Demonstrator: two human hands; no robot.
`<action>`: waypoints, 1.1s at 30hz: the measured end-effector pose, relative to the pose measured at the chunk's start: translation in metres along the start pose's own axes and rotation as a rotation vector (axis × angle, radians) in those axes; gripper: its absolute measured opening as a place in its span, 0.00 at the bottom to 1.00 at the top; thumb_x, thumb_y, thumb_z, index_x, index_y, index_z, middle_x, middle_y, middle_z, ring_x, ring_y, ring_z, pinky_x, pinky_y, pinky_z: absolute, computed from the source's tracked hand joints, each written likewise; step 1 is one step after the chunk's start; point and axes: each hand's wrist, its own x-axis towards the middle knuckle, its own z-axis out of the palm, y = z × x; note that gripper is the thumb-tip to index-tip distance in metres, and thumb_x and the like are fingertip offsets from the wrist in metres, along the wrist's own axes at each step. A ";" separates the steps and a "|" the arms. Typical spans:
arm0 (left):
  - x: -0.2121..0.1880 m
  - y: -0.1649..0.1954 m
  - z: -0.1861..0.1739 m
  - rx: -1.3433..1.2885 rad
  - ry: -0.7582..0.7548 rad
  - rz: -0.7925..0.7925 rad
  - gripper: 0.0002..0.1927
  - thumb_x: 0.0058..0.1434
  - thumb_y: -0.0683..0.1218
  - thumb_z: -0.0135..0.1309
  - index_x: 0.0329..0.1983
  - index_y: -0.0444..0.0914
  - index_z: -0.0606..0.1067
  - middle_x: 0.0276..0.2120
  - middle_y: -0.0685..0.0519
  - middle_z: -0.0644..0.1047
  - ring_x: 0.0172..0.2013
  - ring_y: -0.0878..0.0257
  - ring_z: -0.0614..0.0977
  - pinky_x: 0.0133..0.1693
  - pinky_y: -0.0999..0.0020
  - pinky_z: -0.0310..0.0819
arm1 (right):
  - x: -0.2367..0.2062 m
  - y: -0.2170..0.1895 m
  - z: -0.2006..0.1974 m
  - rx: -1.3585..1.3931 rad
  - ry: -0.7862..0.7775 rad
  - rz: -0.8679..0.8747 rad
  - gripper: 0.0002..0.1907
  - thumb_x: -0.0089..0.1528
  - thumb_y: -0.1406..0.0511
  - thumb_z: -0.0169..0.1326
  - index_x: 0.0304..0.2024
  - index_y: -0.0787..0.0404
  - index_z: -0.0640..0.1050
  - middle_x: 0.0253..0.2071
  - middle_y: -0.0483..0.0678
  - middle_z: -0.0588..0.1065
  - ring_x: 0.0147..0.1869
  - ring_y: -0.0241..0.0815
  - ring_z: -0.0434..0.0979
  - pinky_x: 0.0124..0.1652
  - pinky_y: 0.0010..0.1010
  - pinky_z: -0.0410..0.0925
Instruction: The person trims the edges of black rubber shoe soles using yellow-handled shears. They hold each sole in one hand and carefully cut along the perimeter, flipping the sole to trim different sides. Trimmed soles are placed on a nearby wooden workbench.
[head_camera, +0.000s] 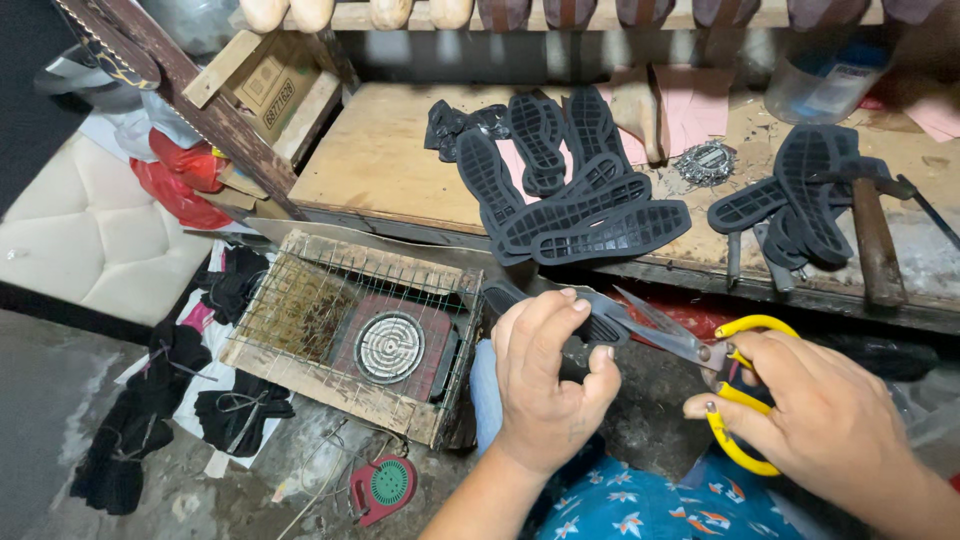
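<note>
Up at the top left, a brown cardboard box (268, 85) sits tilted behind a dark wooden beam (200, 110), with a pale rectangular label on its face. Red plastic bags (180, 180) are bunched just below the beam. On the far right of the table (380, 160) stands a clear plastic jar (825, 70) with a blue label band, and pink paper sheets (690, 110) lie near it.

Lower down, the left hand (545, 385) has its fingers clamped on a black rubber sole (600, 325), held in the air in front of the table's front edge. The right hand (820, 415) has its fingers closed through the loops of yellow-handled scissors (740, 395); the blades stand apart, with their tips close to the sole.

Further black soles (590, 210) lie fanned across the middle of the table, one reaching close to the front edge, and a second heap (800, 200) sits to the right beside a wooden-handled hammer (875, 250). The left part of the table is bare wood.

On the floor to the left stands a wire-covered wooden crate (350, 330) holding a round coil heater (390, 347). Black fabric pieces (150, 400) lie beside it.
</note>
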 end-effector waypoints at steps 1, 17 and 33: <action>0.000 0.001 0.001 0.000 0.000 0.000 0.31 0.51 0.37 0.64 0.59 0.39 0.69 0.56 0.47 0.74 0.55 0.48 0.76 0.60 0.54 0.70 | -0.001 0.000 0.001 0.004 -0.025 0.026 0.36 0.42 0.47 0.69 0.45 0.61 0.78 0.33 0.49 0.78 0.35 0.50 0.80 0.35 0.37 0.71; -0.001 0.001 0.004 -0.318 0.014 -0.188 0.33 0.53 0.38 0.65 0.63 0.38 0.67 0.57 0.45 0.73 0.55 0.54 0.78 0.59 0.61 0.73 | -0.023 0.032 0.036 0.644 -0.302 0.193 0.32 0.54 0.62 0.66 0.59 0.61 0.73 0.42 0.44 0.74 0.42 0.35 0.76 0.40 0.28 0.72; -0.007 0.003 0.009 -0.349 -0.025 -0.276 0.32 0.53 0.38 0.68 0.60 0.39 0.68 0.55 0.46 0.72 0.54 0.55 0.77 0.58 0.62 0.72 | -0.056 0.041 0.083 0.790 -0.513 0.538 0.23 0.56 0.68 0.71 0.52 0.59 0.78 0.29 0.48 0.71 0.31 0.35 0.65 0.29 0.29 0.65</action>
